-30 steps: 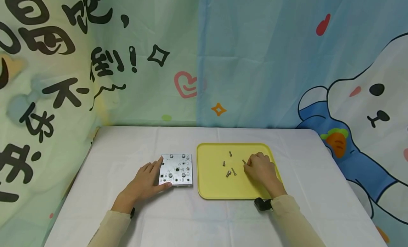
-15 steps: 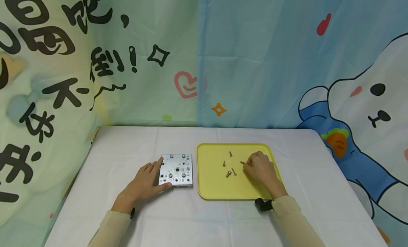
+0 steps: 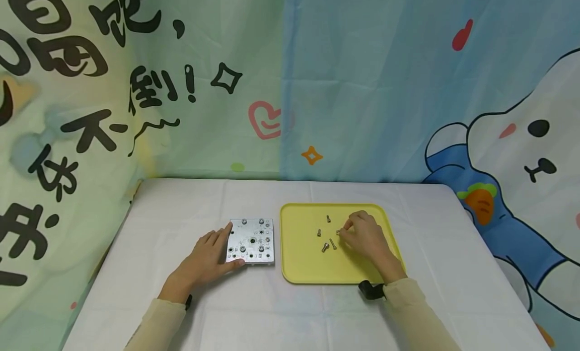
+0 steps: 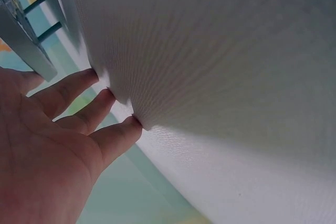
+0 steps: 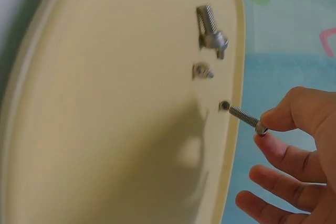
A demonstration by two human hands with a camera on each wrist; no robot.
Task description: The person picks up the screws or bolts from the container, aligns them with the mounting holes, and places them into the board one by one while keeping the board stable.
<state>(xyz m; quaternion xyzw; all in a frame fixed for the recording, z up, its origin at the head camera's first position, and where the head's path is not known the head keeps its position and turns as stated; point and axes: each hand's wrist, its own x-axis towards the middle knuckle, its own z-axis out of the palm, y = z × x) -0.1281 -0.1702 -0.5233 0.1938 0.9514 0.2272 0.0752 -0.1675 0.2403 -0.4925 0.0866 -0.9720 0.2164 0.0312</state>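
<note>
My left hand [image 3: 209, 255] stays at the left side of a silver metal plate [image 3: 246, 234] dotted with holes and screw heads. Its index fingertip meets the upper left corner, and the thumb lies at the front edge. In the left wrist view, screw shafts stick out from under the plate [image 4: 25, 45], while three straight fingers [image 4: 79, 87] press on the white cloth. Above the yellow tray [image 3: 299, 270], my right hand [image 3: 366, 237] pinches a screw [image 5: 244, 116] by its head between thumb and index finger. The threaded end points away from the fingertips; the other fingers are spread.
Several loose screws lie on the tray, among them a thicker screw [image 3: 325, 247], a slim screw [image 3: 333, 244] and a short screw [image 3: 319, 232]. White cloth [image 3: 272, 316] covers the table. A printed curtain [image 3: 362, 89] hangs behind it.
My right hand has shifted slightly left and toward the back over the tray, carrying the pinched screw. The left hand and the metal plate keep their place.
</note>
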